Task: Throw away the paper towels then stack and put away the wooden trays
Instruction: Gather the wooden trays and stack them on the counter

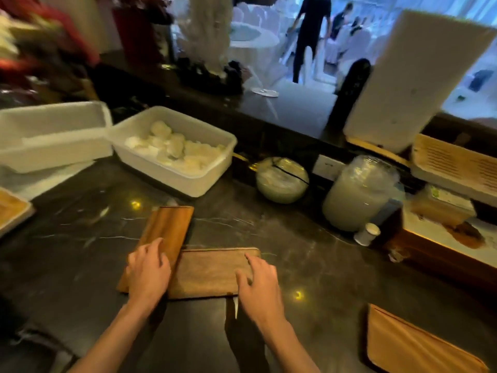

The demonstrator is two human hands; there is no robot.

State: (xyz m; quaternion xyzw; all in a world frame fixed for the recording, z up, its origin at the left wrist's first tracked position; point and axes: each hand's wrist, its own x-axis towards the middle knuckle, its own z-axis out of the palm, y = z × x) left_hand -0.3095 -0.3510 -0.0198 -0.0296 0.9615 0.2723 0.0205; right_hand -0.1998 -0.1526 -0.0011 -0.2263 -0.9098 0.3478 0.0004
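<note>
Two wooden trays lie on the dark marble counter point(269, 238) in front of me. A reddish-brown tray point(172, 227) runs away from me, and a paler tray point(209, 273) lies crosswise beside it, its left end touching the first. My left hand point(148, 273) rests on the near end of the reddish tray, fingers curled over it. My right hand point(258, 284) presses on the right end of the paler tray with fingers spread. A third light wooden tray point(408, 345) lies at the lower right. A white tub point(215, 168) behind holds white rolled towels point(172, 146).
A second white tub point(53, 141) stands at the left, tilted. A glass bowl point(282, 180) and a large plastic jar point(357, 192) stand at the back, with a small white cup point(367, 234) beside the jar. Wooden boxes point(451, 168) fill the right. People move in the room beyond.
</note>
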